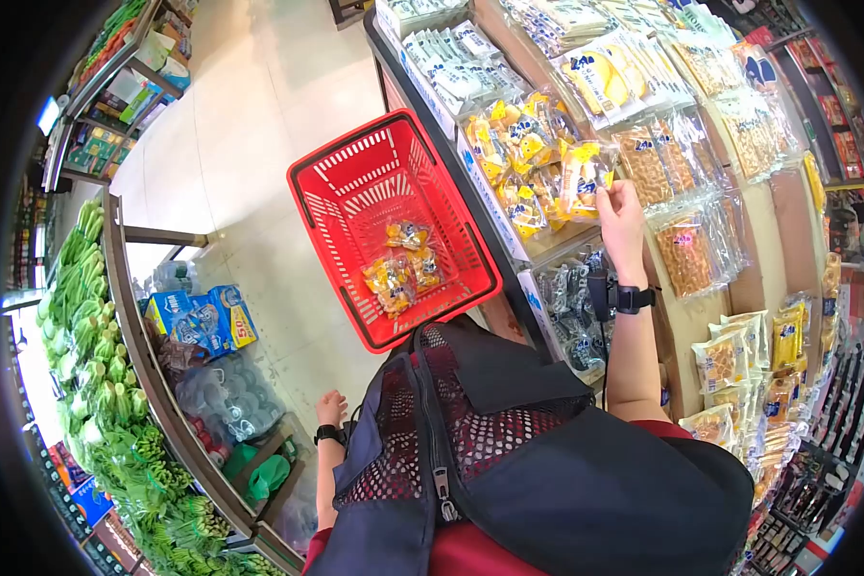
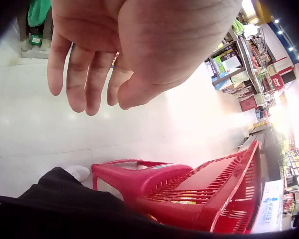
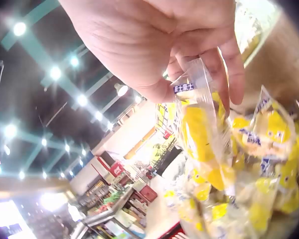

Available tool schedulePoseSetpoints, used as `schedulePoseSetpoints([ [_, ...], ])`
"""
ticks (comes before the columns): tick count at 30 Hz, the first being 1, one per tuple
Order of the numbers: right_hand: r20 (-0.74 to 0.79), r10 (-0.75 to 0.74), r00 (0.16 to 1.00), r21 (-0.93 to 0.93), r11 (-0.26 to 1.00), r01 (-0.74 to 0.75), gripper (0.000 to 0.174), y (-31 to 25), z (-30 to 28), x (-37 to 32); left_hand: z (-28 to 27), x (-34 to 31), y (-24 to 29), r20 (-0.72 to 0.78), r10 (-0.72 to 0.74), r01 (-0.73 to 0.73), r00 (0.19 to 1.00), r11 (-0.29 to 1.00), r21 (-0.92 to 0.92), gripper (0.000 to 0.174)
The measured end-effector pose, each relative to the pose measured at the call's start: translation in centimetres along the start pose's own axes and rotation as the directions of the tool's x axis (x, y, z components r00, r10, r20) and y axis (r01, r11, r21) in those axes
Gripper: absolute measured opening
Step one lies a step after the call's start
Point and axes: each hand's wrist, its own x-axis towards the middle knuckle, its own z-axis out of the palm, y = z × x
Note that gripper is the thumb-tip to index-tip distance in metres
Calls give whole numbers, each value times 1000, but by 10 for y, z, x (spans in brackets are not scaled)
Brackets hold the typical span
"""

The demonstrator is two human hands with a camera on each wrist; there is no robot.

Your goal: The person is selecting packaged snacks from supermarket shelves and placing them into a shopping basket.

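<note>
Between thumb and fingers, my right hand [image 1: 622, 223] pinches the top edge of a clear and yellow snack packet [image 1: 580, 182]. In the right wrist view this packet [image 3: 202, 134] hangs upright over a pile of similar yellow packets [image 3: 266, 169]. That pile [image 1: 523, 139] fills a compartment of the display counter. My left hand [image 1: 332, 408] hangs low at my side, fingers loosely bent and holding nothing, as the left wrist view of the hand [image 2: 119, 55] also shows. A red shopping basket [image 1: 312, 206] stands before me with several yellow packets [image 1: 398, 269] inside.
Flat packs of peanut brittle [image 1: 686, 252] lie right of my right hand, and dark wrapped packets [image 1: 568, 298] nearer me. Leafy greens [image 1: 96, 384] line a shelf at left, above bagged goods [image 1: 230, 394]. In the left wrist view, a red stool [image 2: 134, 174] supports the basket.
</note>
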Motion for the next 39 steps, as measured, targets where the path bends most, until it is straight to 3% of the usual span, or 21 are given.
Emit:
schedulePoseSetpoints([
  [1, -20, -38, 999, -172, 985, 34, 12, -7, -4, 2, 0, -13, 2, -14, 51, -48, 999, 986, 158, 29],
  [2, -20, -37, 999, -171, 985, 33, 12, -7, -4, 4, 3, -23, 5, -19, 103, -92, 994, 946, 311, 29],
  [4, 33, -146, 989, -423, 894, 146, 12, -7, -3, 9, 2, -30, -3, -26, 54, -48, 998, 979, 199, 29],
  [5, 34, -147, 989, -419, 896, 147, 12, -6, 0, 10, 0, -33, -7, -26, 3, -1, 1000, 997, 82, 28],
  [7, 124, -104, 987, -628, 762, 159, 12, -3, 7, 12, 0, -41, -7, -14, 9, -8, 1000, 996, 83, 27],
  [9, 96, -185, 978, -632, 748, 203, 11, 1, 16, 14, 3, -46, -10, -105, -47, 48, 993, 999, -1, 28],
  [12, 118, -213, 970, -711, 664, 232, 11, 8, 30, 18, 2, -49, -15, -82, -19, 13, 996, 998, -66, 28],
  [15, 97, -341, 935, -708, 636, 306, 12, 25, 49, 22, 1, -47, -17, -71, 60, -57, 996, 997, 53, 29],
  [16, 89, -274, 958, -711, 656, 253, 14, 25, 51, 22, 1, -44, -18, -72, 61, -57, 996, 997, 52, 29],
  [20, 52, -283, 958, -751, 622, 225, 18, 29, 52, 18, 0, -33, -18, -32, 46, -45, 998, 998, 32, 31],
  [23, 8, -239, 971, -738, 654, 167, 24, 11, 42, 10, 0, -29, -18, -45, 67, -59, 997, 985, 165, 32],
  [24, 8, -191, 982, -736, 663, 135, 34, 3, 39, 8, -1, -29, -20, -53, 71, -58, 996, 977, 206, 32],
  [25, -15, -238, 971, -753, 642, 145, 34, -2, 39, 6, -2, -25, -27, -66, 57, -43, 996, 980, 197, 32],
  [27, -21, -422, 906, -750, 606, 265, 28, -14, 41, 3, -2, -15, -41, -87, -39, 32, 995, 996, -85, 33],
  [29, -15, -514, 857, -666, 645, 375, 23, -30, 52, -5, -2, -12, -49, -93, -39, 32, 995, 996, -84, 33],
  [31, 127, -453, 883, -295, 832, 469, 17, -44, 73, -17, -3, -17, -48, -97, -34, 26, 995, 997, -79, 33],
  [33, 386, -262, 885, -73, 947, 312, 16, -42, 116, -35, 1, -28, -44, -128, -44, 37, 991, 998, -53, 33],
  [35, 674, -215, 707, -5, 956, 295, 17, -26, 162, -52, 4, -37, -44, -151, -56, 44, 987, 996, -78, 33],
  [36, 791, -84, 606, -70, 972, 226, 23, -7, 191, -59, 5, -41, -47, -166, -41, 24, 985, 994, -104, 32],
  [37, 877, 50, 477, -147, 975, 169, 29, 16, 220, -65, 6, -46, -51, -183, -28, 4, 983, 992, -128, 32],
  [39, 905, 241, 352, -329, 920, 216, 36, 57, 271, -73, 9, -71, -46, -212, -51, 26, 976, 993, -118, 32],
])
